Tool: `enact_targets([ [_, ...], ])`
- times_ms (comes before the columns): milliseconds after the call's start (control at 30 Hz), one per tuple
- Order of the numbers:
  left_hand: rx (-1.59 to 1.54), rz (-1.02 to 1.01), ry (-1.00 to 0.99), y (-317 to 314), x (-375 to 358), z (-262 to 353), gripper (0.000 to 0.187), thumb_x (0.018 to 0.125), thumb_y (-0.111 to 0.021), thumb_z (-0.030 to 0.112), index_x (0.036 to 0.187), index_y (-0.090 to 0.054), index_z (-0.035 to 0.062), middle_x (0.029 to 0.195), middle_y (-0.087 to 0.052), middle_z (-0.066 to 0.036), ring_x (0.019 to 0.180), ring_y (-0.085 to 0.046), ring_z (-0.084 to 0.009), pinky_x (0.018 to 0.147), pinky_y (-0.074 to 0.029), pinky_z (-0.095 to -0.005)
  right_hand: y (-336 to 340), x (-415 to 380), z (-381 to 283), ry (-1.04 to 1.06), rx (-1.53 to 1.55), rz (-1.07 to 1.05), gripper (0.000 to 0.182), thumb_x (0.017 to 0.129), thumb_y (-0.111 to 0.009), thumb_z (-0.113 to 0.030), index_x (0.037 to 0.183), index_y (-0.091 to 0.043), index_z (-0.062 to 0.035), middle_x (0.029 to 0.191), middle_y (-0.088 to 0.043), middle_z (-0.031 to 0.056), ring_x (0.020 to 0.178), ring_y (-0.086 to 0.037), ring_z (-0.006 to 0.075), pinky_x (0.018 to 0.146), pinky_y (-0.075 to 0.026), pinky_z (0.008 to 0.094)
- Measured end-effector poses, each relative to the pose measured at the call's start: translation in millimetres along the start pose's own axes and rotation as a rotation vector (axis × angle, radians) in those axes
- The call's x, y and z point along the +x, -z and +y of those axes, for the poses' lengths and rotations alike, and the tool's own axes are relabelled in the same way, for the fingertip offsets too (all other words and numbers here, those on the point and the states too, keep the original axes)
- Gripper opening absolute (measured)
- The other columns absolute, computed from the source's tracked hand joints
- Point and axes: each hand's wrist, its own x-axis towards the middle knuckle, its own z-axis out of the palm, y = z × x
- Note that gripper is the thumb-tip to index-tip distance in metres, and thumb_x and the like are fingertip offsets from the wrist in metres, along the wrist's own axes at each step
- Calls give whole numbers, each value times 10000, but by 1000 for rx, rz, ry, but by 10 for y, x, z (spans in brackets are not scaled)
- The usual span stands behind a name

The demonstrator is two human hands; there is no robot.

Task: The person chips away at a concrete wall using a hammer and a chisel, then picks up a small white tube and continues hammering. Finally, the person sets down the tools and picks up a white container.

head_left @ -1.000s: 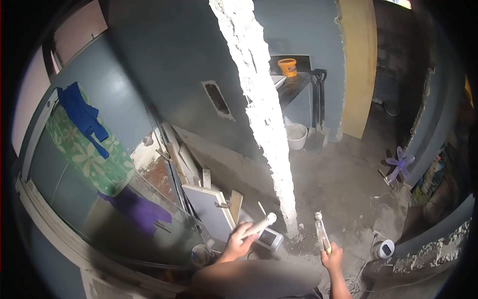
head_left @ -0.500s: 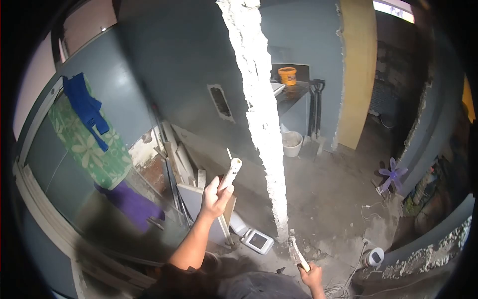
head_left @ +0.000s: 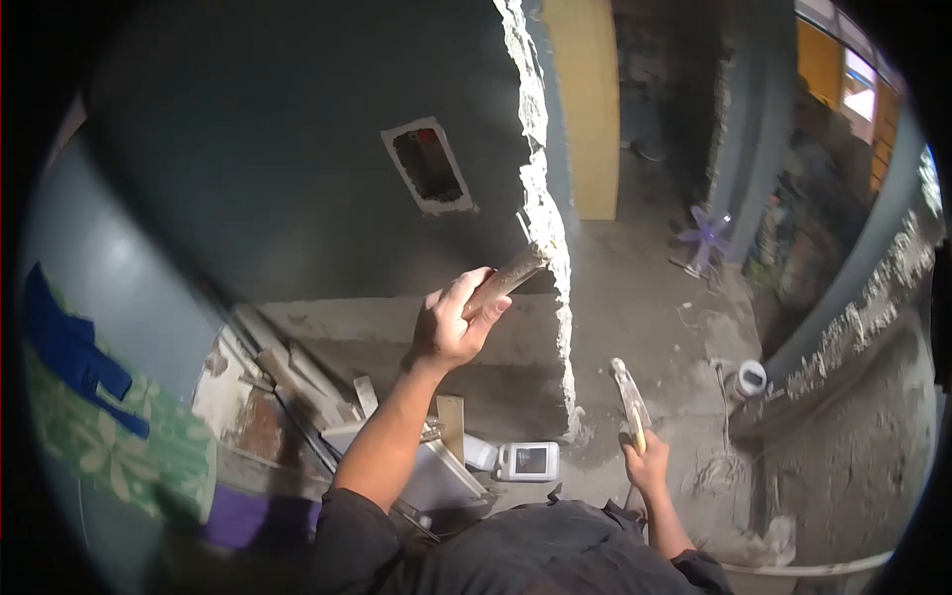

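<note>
My left hand (head_left: 456,319) is wrapped round a short, dusty pipe-like piece (head_left: 504,281), tilted up to the right. Its far end meets or overlaps the rough white broken edge (head_left: 535,188) of the dark wall (head_left: 278,198); whether they touch I cannot tell. Lower right, my right hand (head_left: 647,461) grips the pale handle of a hammer-like tool (head_left: 630,397), whose head points up and away from me above the floor. Left of the broken edge, a rectangular hole (head_left: 429,167) with a whitish border is cut in the wall.
A white lamp-like device (head_left: 529,462) lies on the floor below the wall edge. Boards (head_left: 297,372) lean at the left, near green floral cloth (head_left: 109,446). To the right are a purple fan (head_left: 706,236), a white container (head_left: 746,380) and loose cable (head_left: 719,474).
The view has turned right and moved nearer the wall edge. My left hand has brought the pipe-like piece to that edge. The hammer-like tool has risen with my right hand.
</note>
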Motion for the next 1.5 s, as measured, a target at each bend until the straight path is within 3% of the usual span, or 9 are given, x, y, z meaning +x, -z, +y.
enact_targets([
  [233, -130, -61, -193, 146, 114, -240, 336, 953, -681, 265, 1098, -622, -32, 851, -696, -157, 700, -685, -282, 620, -526, -342, -376, -451, -1077, -2, 110, 80, 163, 881, -637, -72, 758, -549, -12, 607, -420, 43, 587, -399, 84, 513, -348, 312],
  [400, -159, -172, -100, 195, 157, -353, 317, 929, -712, 287, 937, -589, -5, 632, -586, -104, 534, -593, -218, 534, -468, -321, -301, -232, -2011, 595, -346, 419, 298, 969, -569, -76, 680, -501, -55, 659, -462, 49, 583, -439, 205, 559, -361, 361],
  [667, -7, -152, -32, 194, 283, -263, 327, 875, -723, 227, 689, -544, 26, 551, -560, -158, 483, -595, -280, 478, -457, -373, -676, 372, -2269, 792, 163, 473, 222, 917, -628, -104, 715, -584, -25, 610, -568, 122, 487, -552, 253, 482, -411, 360],
  [767, 28, -155, 53, 221, 255, -182, 296, 872, -718, 227, 723, -575, 15, 578, -583, -171, 505, -615, -292, 503, -470, -384, -796, 498, -2404, 468, 324, 362, 215, 902, -677, -130, 724, -597, -39, 511, -516, 110, 443, -515, 300, 459, -399, 370],
  [1000, -55, -192, 201, 281, 242, -186, 289, 875, -715, 206, 749, -582, -17, 578, -532, -178, 486, -518, -168, 527, -460, -358, -951, 671, -2164, 910, -136, 554, 89, 833, -590, -89, 866, -576, -7, 675, -534, 103, 541, -520, 199, 541, -455, 301],
  [1133, -37, -183, 81, 269, 272, -308, 274, 868, -716, 188, 745, -586, -20, 596, -536, -182, 488, -514, -209, 529, -460, -359, -757, 372, -2316, 437, 190, 242, 113, 808, -639, -41, 736, -557, -10, 638, -539, 97, 541, -544, 203, 530, -456, 291],
  [1267, -22, -215, 22, 297, 303, -365, 238, 861, -669, 186, 726, -587, 9, 625, -592, -201, 548, -619, -354, 532, -481, -399, -759, 280, -2654, 922, 536, 503, 239, 866, -669, -31, 667, -537, -46, 602, -582, 103, 504, -591, 212, 504, -481, 300],
  [1400, 13, -237, 63, 304, 314, -343, 239, 851, -667, 178, 708, -577, 9, 623, -594, -198, 554, -622, -358, 533, -479, -402, -847, 440, -2317, 324, 238, 161, 129, 937, -608, -66, 813, -616, -31, 625, -563, 85, 515, -555, 215, 528, -488, 311],
  [1500, 17, -244, 79, 297, 293, -334, 247, 845, -664, 175, 694, -564, 7, 616, -598, -194, 560, -630, -359, 541, -484, -416, -946, 388, -2197, 608, 17, 333, 67, 846, -659, -76, 887, -648, -24, 675, -595, 96, 586, -578, 202, 570, -499, 328],
])
